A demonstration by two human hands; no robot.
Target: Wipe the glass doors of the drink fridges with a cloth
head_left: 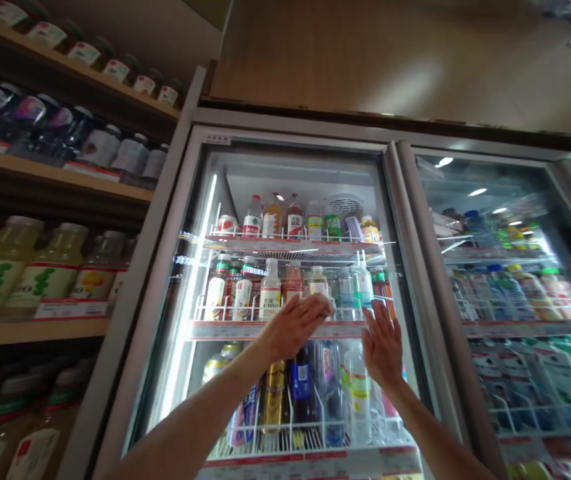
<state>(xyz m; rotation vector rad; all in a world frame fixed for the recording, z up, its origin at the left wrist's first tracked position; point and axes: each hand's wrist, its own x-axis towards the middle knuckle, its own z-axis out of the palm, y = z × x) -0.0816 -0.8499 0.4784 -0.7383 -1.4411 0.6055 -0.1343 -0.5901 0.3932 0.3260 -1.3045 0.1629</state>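
Observation:
My left hand (290, 330) reaches across the glass door (295, 167) of a lit drinks fridge, at the height of its middle shelf. Its fingers are stretched forward and held together over a small pale cloth (328, 307), of which only an edge shows past the fingertips. To the right, my right hand (382, 345) is raised with its fingers apart and nothing in it, at or close to the same glass. Behind the glass, bottles (270, 290) stand on wire-fronted shelves. Both forearms come up from below and hide part of the lower shelf.
A second fridge door (505, 293) with more bottles adjoins on the right, beyond the metal door frame (415, 267). On the left, open shelves (60, 173) hold rows of bottles and jars. A wooden panel (365, 60) runs above the fridge.

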